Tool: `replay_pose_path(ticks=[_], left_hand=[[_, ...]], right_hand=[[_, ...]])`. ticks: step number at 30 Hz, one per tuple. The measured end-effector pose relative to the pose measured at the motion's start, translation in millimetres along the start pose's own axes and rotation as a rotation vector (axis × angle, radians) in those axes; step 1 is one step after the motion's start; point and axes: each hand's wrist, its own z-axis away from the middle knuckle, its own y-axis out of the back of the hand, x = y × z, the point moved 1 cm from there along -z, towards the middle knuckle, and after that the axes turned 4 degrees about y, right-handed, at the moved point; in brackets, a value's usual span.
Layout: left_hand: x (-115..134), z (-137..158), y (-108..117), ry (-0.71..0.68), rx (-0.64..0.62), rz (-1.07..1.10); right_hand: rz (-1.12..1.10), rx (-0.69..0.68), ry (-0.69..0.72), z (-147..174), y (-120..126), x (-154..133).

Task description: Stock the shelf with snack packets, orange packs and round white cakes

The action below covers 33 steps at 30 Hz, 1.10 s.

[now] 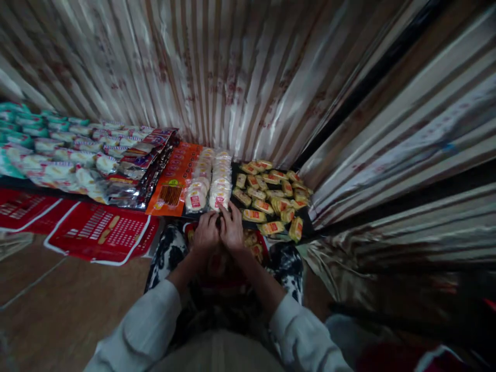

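Note:
My left hand (pixel 205 230) and my right hand (pixel 232 228) are close together at the near edge of a low display, fingers curled over something small that I cannot make out. Just beyond the fingertips stand two rows of round white packets with red labels (pixel 211 181). Right of them lies a pile of small yellow snack packets (pixel 271 196) on a black surface. A red bag with more yellow packets (pixel 256 245) sits between my knees, under my wrists.
An orange packet strip (pixel 176 178) lies left of the white rows. Further left are dark foil packets (pixel 143 165) and pale and teal packets (pixel 54 150). Red printed sheets (pixel 101 232) lie on the brown floor. Corrugated metal walls (pixel 240 77) enclose the corner.

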Motion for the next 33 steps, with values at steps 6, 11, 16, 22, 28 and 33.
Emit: replay_pose_path(ticks=[6,11,16,22,28,33], left_hand=[[-28,64,-26,0.237,-0.238,-0.082],[-40,100,-52,0.254,-0.56,-0.121],[-40,106,-57,0.221,-0.571,-0.115],[-47,96,-55,0.278,-0.396,0.082],[-51,84,-47,0.402,-0.202,0.35],[-43,75,-30,0.416,-0.09,0.525]], right_hand=[[0.031,-0.206,-0.082,75,-9,1],[0.228,-0.536,-0.226,120,-23,13],[0.139,-0.498,-0.226,132,-29,20],[-0.097,-0.215,-0.303,134,-31,29],[-0.249,-0.047,-0.393,118,-19,19],[-0.465,-0.16,-0.507,101,-9,11]])
